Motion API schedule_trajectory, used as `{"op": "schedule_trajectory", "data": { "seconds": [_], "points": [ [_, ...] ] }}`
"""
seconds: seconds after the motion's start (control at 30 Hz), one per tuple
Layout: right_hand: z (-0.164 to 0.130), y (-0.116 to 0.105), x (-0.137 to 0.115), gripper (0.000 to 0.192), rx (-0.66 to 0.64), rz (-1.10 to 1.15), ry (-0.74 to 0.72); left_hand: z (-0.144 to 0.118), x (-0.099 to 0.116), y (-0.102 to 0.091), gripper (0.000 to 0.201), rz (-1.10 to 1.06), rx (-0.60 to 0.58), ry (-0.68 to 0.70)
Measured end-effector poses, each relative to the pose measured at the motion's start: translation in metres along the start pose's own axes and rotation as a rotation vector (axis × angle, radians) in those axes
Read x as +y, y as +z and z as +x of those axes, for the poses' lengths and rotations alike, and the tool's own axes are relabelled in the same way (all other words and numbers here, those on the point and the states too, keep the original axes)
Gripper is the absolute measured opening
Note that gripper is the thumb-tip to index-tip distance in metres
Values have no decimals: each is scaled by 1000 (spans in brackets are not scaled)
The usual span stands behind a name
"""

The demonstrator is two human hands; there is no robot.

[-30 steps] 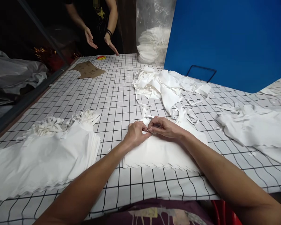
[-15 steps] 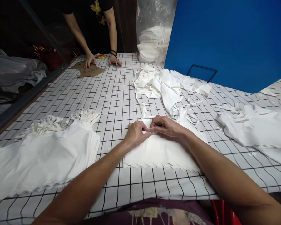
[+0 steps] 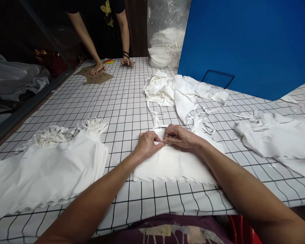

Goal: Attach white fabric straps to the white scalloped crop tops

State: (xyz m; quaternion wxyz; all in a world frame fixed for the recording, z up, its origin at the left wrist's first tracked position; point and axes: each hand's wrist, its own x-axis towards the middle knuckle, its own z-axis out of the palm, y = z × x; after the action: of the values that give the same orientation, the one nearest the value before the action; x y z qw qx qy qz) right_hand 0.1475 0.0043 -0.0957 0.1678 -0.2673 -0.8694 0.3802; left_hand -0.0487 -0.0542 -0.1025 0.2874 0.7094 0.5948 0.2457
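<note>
In front of me lies a white garment (image 3: 178, 164) with thin straps at its top and a scalloped lower hem. My left hand (image 3: 147, 144) pinches the fabric near the middle of its upper edge. Right beside it, my right hand (image 3: 180, 136) is closed in a pinch at the same spot, the fingertips of both hands nearly touching. Whatever small detail sits between the fingertips is too small to make out. Beyond my hands is a loose heap of white garments (image 3: 178, 91) with trailing straps.
A neat stack of white strapped garments (image 3: 73, 162) lies at left, more white pieces (image 3: 279, 135) at right. A blue board (image 3: 244, 44) stands behind, near a clear bag (image 3: 165, 44) of white items. Across the grid-patterned table, a co-worker's hand (image 3: 98, 67) presses a brown cardboard pattern (image 3: 99, 78).
My hands stay pinched at the same place with hardly any movement. Across the table, the co-worker's hand without the pattern has slid slightly back, and the other lies flatter on the cardboard.
</note>
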Motion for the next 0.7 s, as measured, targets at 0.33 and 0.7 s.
{"op": "schedule_trajectory", "data": {
  "seconds": [0.33, 0.7],
  "points": [
    [1, 6, -3, 19, 30, -9, -10, 0, 2, 2, 18, 19, 13, -6],
    [1, 5, 0, 15, 45, -98, -32, 0, -1, 2, 14, 8, 7, 8]
  ]
}}
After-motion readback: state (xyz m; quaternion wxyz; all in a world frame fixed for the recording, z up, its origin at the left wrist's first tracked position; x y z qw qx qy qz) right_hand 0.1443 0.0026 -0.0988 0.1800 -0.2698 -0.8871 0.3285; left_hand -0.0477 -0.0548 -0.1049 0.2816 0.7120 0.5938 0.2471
